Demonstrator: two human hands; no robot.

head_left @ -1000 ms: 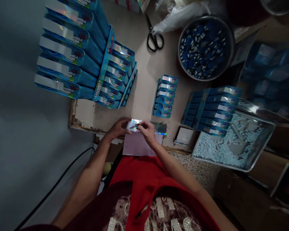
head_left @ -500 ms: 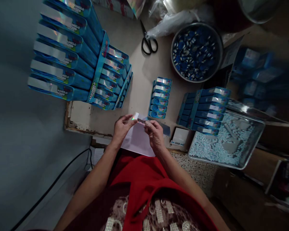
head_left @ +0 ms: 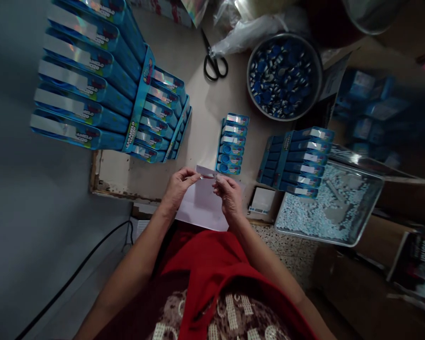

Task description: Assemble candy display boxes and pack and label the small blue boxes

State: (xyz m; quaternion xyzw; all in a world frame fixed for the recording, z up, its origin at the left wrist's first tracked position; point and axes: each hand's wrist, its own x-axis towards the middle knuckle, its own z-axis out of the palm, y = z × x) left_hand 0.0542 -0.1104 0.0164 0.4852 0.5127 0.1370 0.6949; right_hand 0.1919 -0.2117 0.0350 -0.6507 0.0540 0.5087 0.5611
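In front of me, my left hand (head_left: 180,188) pinches one end of a small thin strip (head_left: 208,176). My right hand (head_left: 228,191) pinches the other end, so the strip spans the gap between my fingertips. It looks like a label strip, but its kind is hard to make out. Under both hands lies a white paper sheet (head_left: 201,208) at the table edge. Just beyond them stands a short row of blue candy packs (head_left: 232,141). White strips cover the farther packs in that row, and the two nearest show round blue circles.
Tall stacks of blue packs (head_left: 88,94) rise at left; a smaller stack (head_left: 295,163) stands at right. Black scissors (head_left: 214,66) lie beyond, beside a metal bowl (head_left: 250,82) of blue and white pieces. Right of a small scale (head_left: 262,199) is a metal tray (head_left: 370,212) of pale candies.
The strip has turned from showing a shiny, whitish face near my left fingers to lying nearly edge-on between both hands. My hands stay almost in place; the view has shifted slightly.
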